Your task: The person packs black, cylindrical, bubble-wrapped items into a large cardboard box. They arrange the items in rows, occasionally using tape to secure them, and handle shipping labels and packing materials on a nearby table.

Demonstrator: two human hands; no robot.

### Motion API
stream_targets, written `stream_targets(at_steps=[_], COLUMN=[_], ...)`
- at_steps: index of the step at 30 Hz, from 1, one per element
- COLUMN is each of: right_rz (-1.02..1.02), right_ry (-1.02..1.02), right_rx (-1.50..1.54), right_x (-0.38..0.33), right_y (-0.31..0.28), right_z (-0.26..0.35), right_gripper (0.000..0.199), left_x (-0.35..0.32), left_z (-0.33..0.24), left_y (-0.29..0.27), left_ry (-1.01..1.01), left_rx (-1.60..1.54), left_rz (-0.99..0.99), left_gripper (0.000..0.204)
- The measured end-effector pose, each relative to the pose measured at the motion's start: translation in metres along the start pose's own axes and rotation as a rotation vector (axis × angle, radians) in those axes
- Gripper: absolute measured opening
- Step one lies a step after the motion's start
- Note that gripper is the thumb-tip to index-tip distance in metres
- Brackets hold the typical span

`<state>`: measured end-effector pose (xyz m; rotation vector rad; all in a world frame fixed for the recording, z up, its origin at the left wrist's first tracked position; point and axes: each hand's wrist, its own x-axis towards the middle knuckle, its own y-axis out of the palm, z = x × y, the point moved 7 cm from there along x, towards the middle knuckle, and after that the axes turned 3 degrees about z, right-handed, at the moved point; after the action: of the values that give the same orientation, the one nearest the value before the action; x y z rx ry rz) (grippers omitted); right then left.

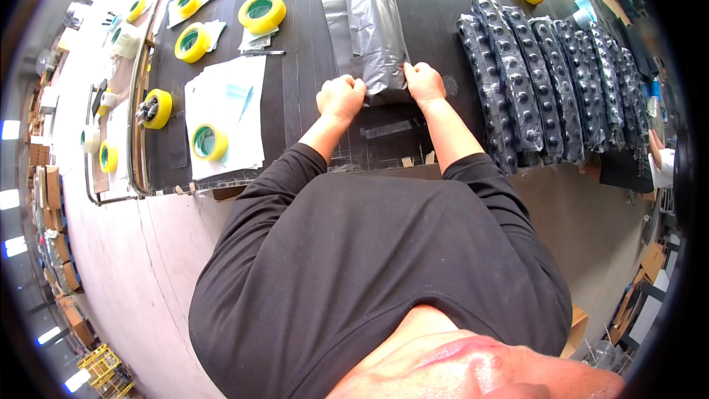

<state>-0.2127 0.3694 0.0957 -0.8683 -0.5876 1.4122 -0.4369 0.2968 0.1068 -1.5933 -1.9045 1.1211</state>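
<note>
A long package in a dark grey plastic bag (374, 26) lies on the black table, its near end toward me. My left hand (342, 96) is closed at the bag's near left corner, fingers curled on the plastic. On the opposite corner my right hand (424, 83) pinches the bag's near right edge. The plastic between them is wrinkled and shiny. More flat grey plastic (331, 0) lies along the package's left side. What is inside the bag is hidden.
Several long black bubble-wrapped packages (526, 85) stand in a row at the right. Yellow tape rolls (262, 12) and white paper sheets (244, 89) lie at the left, with a pen (264, 52). A metal rail (139, 89) runs along the left edge.
</note>
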Motion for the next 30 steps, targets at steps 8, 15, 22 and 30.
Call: stream_targets(at_steps=[8, 15, 22, 30], right_rz=[0.108, 0.069, -0.112, -0.282], right_ry=[0.023, -0.057, -0.023, 0.257], right_rx=[-0.058, 0.094, -0.375, -0.77], right_x=[-0.011, -0.013, -0.076, -0.064], right_y=[-0.012, -0.062, -0.122, -0.208], right_z=[0.046, 0.03, -0.055, -0.075], right_gripper=[0.053, 0.08, 0.069, 0.089], left_x=[0.02, 0.006, -0.037, 0.006], left_z=[-0.043, -0.105, -0.146, -0.073], left_y=[0.009, 0.028, 0.106, 0.03], left_ry=[0.46, 0.517, 0.766, 0.583], left_rx=[-0.166, -0.615, -0.102, 0.313], left_rz=[-0.052, 0.155, 0.405, 0.037], left_gripper=[0.024, 0.013, 0.025, 0.045])
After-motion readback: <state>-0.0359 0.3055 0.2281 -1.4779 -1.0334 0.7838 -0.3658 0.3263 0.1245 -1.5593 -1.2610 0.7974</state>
